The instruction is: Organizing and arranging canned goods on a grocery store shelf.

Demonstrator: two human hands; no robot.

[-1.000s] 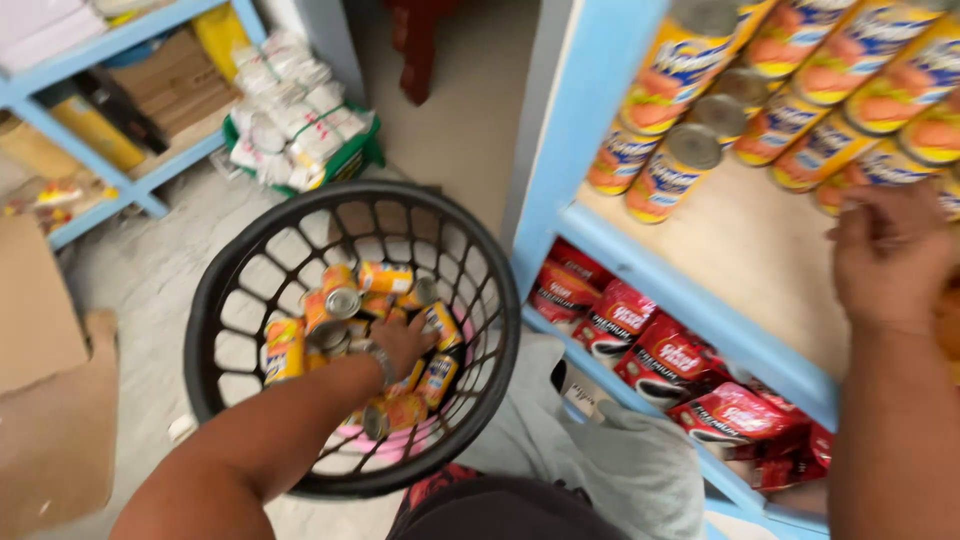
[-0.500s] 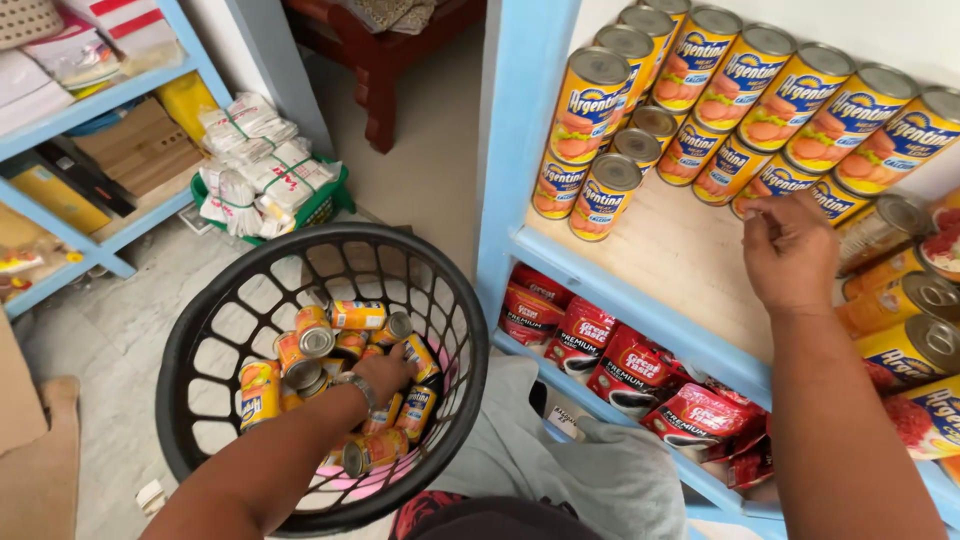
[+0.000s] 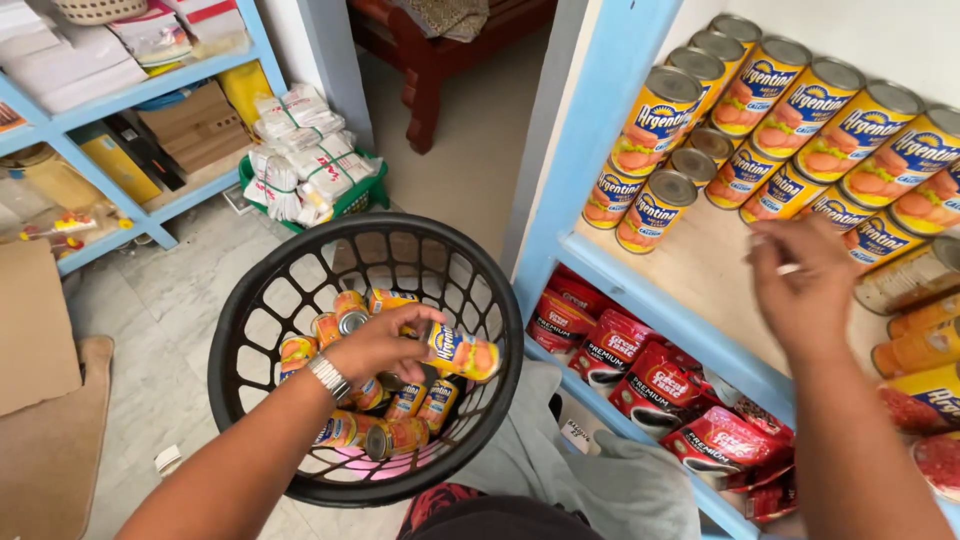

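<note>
My left hand grips a yellow-and-orange tin can lying sideways, held over the black round plastic basket. Several more such cans lie in the basket's bottom. My right hand hovers over the bare wooden board of the light blue shelf, fingers loosely spread, holding nothing. Rows of upright matching cans stand at the back of that shelf. A wristwatch sits on my left wrist.
Red pouches fill the shelf below. A green crate of white wrapped packs stands on the floor beyond the basket. A blue rack with boxes is at the left, a cardboard box near it. Dark wooden furniture stands behind.
My left hand has lifted one can out of the pile in the basket. My right hand has drawn back from the shelved cans toward the shelf's front edge.
</note>
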